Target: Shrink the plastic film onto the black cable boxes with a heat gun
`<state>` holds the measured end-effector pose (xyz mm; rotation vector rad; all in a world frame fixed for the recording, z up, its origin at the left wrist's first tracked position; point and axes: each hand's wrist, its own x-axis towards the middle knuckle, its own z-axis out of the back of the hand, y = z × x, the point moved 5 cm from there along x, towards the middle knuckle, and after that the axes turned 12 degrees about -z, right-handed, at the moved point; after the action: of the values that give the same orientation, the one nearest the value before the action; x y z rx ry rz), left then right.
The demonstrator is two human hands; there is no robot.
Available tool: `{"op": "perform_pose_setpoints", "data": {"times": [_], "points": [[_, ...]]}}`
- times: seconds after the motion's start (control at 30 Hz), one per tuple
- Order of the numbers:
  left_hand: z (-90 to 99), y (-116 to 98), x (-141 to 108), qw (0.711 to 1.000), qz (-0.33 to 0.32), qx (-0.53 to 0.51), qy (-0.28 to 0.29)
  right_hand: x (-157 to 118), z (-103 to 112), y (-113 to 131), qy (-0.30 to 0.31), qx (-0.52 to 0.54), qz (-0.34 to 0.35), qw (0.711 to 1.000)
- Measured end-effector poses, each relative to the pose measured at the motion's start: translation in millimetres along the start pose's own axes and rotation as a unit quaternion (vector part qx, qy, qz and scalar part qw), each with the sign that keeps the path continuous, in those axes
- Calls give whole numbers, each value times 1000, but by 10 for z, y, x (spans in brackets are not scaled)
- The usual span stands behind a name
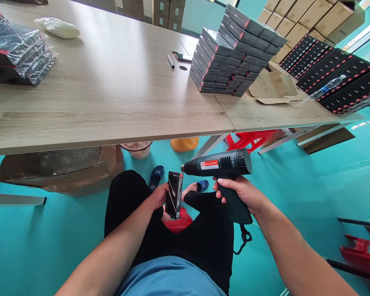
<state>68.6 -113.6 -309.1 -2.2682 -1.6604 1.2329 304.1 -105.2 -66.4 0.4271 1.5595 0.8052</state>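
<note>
My right hand (234, 189) is wrapped round the handle of a dark heat gun (225, 162) with a red and white label. The gun's nozzle points left, toward a small black box (174, 195) with a picture of a cable on its face. Gripping that box by its left edge, my left hand (160, 195) keeps it upright above my lap, below the table edge. A narrow gap separates the nozzle from the box's top right corner. From the base of the gun's handle hangs a dark cord loop (245, 238).
Ahead is a wooden table (111, 82) with a tall stack of dark boxes (231, 57), film-wrapped boxes (18, 53), a pen (170, 61), a phone (183, 57) and flattened cardboard (273, 86). Beneath it stand a large brown carton (61, 168) and a bin (138, 150).
</note>
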Motion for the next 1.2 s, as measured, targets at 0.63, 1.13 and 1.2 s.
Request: {"op": "perform_pose_setpoints", "data": {"times": [0.63, 1.13, 1.2], "points": [[12, -105, 132, 997, 3, -6, -76, -264, -312, -493, 37, -122, -62, 990], [1, -190, 181, 996, -76, 7, -54, -449, -315, -1090, 39, -47, -77, 995], [16, -199, 166, 995, -83, 24, -52, -465, -338, -1126, 52, -33, -83, 995]]}}
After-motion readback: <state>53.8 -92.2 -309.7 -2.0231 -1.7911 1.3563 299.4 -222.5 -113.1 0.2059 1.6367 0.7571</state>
